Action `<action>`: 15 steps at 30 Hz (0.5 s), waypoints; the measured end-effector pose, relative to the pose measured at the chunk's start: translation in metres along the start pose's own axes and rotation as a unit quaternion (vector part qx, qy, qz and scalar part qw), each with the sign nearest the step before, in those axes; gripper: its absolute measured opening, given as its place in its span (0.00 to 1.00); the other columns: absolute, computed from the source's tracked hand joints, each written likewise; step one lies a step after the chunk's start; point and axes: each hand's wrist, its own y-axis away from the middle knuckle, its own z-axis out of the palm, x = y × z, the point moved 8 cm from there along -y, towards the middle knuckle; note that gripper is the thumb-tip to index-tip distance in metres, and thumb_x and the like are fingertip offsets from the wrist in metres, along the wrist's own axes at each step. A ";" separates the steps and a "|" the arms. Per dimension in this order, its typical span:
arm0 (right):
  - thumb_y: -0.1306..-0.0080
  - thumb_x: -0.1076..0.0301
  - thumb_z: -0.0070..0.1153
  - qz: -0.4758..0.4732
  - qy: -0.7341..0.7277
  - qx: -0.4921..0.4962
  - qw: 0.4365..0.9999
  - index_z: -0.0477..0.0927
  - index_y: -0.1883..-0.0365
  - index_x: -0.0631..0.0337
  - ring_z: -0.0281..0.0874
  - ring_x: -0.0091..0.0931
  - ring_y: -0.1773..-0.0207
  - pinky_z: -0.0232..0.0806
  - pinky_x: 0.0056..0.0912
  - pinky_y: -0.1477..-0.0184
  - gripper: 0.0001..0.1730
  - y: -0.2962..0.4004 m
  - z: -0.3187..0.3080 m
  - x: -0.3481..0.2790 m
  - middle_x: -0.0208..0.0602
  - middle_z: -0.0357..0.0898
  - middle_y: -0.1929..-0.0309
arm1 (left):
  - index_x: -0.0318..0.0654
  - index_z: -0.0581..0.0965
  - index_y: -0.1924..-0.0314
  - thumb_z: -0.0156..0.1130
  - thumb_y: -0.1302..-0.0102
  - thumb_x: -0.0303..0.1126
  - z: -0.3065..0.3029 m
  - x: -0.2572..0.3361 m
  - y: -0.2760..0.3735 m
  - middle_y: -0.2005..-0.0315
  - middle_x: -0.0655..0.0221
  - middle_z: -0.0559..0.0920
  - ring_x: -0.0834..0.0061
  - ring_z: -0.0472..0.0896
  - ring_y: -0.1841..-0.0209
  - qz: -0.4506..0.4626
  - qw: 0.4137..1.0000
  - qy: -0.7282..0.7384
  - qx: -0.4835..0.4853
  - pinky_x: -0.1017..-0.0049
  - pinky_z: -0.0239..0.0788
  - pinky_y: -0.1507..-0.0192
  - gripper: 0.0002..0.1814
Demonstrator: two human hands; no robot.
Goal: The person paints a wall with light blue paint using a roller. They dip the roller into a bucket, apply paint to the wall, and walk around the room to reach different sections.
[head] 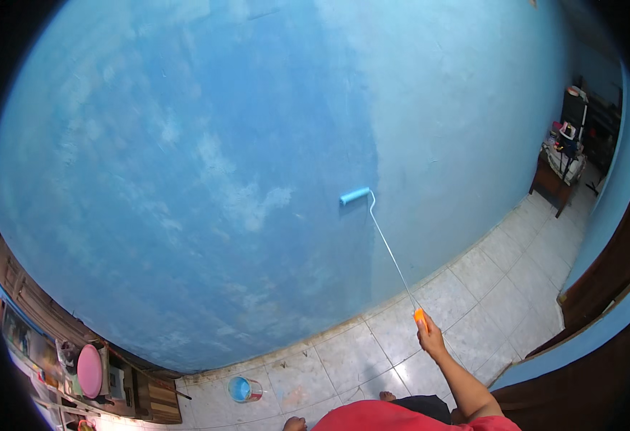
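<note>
My right hand (430, 335) is closed around the orange handle of a paint roller (354, 196). The long metal rod of the roller slants up and left from the handle. Its light-blue sleeve is at the blue wall (293, 134), near the edge between a deeper blue area and a paler one on the right. Lighter patches mottle the wall's left part. A bucket of blue paint (245, 389) stands on the tiled floor below the wall. My left hand is out of view.
Wooden furniture (161, 401) with a pink oval object (89, 370) and household items lines the lower left. A small wooden table (552, 183) piled with things stands at the far right, beyond the wall's end. Brown doors or curtains (590, 377) and a blue-edged partition are at the lower right.
</note>
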 end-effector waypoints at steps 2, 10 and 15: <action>0.28 0.54 0.46 0.010 -0.025 -0.001 1.000 0.67 0.35 0.58 0.63 0.14 0.81 0.59 0.18 0.78 0.27 0.005 -0.001 0.004 0.22 0.69 0.79 | 0.33 0.77 0.68 0.48 0.36 0.41 0.001 0.015 -0.002 0.74 0.62 0.83 0.72 0.82 0.74 0.011 1.000 0.022 0.009 0.71 0.74 0.75 0.18; 0.27 0.56 0.46 -0.072 -0.068 0.028 0.995 0.66 0.35 0.61 0.63 0.13 0.80 0.58 0.18 0.78 0.27 -0.046 0.001 -0.037 0.22 0.69 0.78 | 0.33 0.73 0.62 0.50 0.35 0.41 -0.005 0.054 -0.018 0.70 0.64 0.83 0.73 0.82 0.73 0.016 0.999 0.037 0.018 0.73 0.74 0.75 0.16; 0.27 0.57 0.45 -0.148 -0.064 0.048 0.986 0.66 0.35 0.60 0.62 0.13 0.81 0.58 0.17 0.78 0.26 -0.095 0.002 -0.110 0.22 0.68 0.78 | 0.32 0.73 0.61 0.49 0.35 0.40 -0.004 0.055 -0.004 0.70 0.63 0.83 0.72 0.82 0.73 0.013 0.998 0.047 0.025 0.73 0.74 0.75 0.16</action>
